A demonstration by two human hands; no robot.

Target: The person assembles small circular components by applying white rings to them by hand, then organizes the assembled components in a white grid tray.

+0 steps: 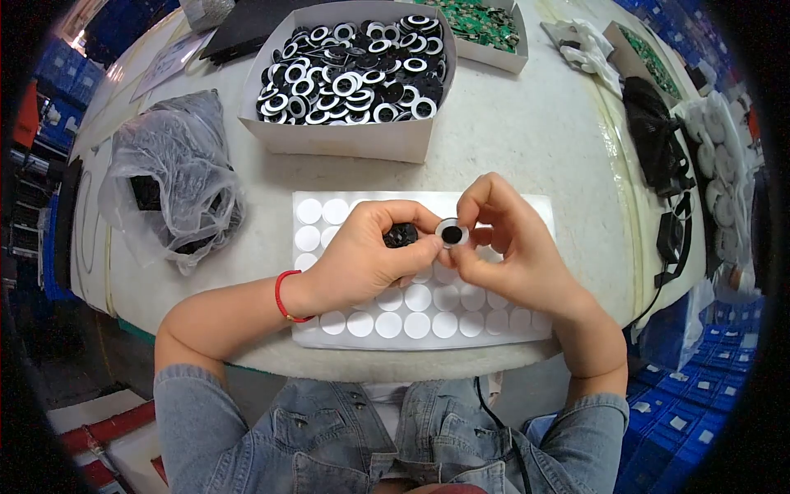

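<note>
Over a sheet of round white stickers (417, 324), both my hands meet at a small round disc (451, 234) with a black centre and a pale ring. My left hand (366, 255) is closed, its thumb and fingertips at the disc's left edge. A second black round part (401, 235) sits in the curl of that hand, between thumb and forefinger. From the right, my right hand (514, 251) pinches the disc's edge between thumb and forefinger. The fingers hide part of the disc's rim and some stickers under them.
Behind the sheet stands a cardboard box (354, 140) heaped with black discs with white rings (346, 82). A clear plastic bag (177, 181) with black parts lies at left. Boxes of green circuit boards (481, 20) stand at the back. Black mesh bag (654, 136) and cables lie at right.
</note>
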